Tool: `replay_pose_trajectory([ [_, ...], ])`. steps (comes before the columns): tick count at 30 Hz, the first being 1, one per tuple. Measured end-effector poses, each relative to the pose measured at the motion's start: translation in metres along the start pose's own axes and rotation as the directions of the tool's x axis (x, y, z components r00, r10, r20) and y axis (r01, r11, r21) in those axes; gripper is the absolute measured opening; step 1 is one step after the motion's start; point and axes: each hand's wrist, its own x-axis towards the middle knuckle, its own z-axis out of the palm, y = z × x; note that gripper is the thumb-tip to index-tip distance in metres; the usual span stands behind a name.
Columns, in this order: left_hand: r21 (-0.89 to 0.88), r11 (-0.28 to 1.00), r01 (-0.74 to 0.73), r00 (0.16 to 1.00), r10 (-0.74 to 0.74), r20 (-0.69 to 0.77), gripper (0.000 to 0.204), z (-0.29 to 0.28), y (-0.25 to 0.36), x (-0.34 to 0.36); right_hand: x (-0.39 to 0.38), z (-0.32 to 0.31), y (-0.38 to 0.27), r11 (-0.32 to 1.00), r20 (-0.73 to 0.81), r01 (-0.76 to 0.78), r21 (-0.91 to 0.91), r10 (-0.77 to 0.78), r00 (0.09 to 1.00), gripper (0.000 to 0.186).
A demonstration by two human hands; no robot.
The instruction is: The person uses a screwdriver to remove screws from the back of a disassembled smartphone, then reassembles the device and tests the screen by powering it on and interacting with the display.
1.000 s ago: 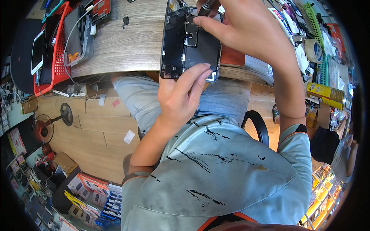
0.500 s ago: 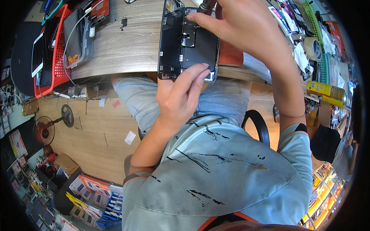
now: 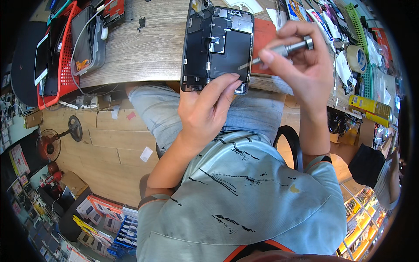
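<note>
In the head view, the opened phone [image 3: 235, 46] points lengthwise away from the person, the desk's [image 3: 135, 48] front edge passing beneath it. The left hand [image 3: 203, 109] pinches the phone's near end; right of the phone, the right hand [image 3: 307, 70] grips a slanted screwdriver [image 3: 286, 49], tip over the phone, contact unclear.

we look steeply down from the head through one wide fisheye, upright, our shirt [image 3: 253, 196] close below, the desk [image 3: 131, 50] ahead toward the top, the floor [image 3: 107, 174] farther down
</note>
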Motion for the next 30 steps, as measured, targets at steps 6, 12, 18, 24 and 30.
replay_pose_trajectory([
  [6, -0.026, 0.999, -0.042, 0.999, 0.041, -0.010, 0.019, 0.000, -0.001, 0.004, -0.030, 0.003, 0.025, 0.974, -0.037, -0.061, 0.217, 0.071, 0.997, 0.046],
  [12, -0.068, 0.997, 0.024, 1.000, -0.025, -0.018, 0.019, 0.001, 0.002, 0.002, -0.032, 0.005, 0.029, 0.962, -0.035, -0.077, 0.261, 0.089, 0.995, 0.045],
  [18, -0.061, 0.998, -0.013, 1.000, 0.011, -0.029, 0.019, 0.000, 0.001, 0.005, -0.033, 0.006, 0.032, 0.976, -0.029, -0.063, 0.209, 0.071, 0.997, 0.046],
  [24, -0.035, 0.998, -0.043, 0.999, 0.043, -0.018, 0.018, -0.001, 0.001, 0.006, -0.033, 0.007, 0.032, 0.976, -0.026, -0.050, 0.211, 0.056, 0.998, 0.046],
  [30, -0.020, 0.999, -0.030, 1.000, 0.030, -0.002, 0.018, -0.002, 0.003, 0.006, -0.033, 0.007, 0.032, 0.978, -0.025, -0.058, 0.198, 0.064, 0.998, 0.046],
])
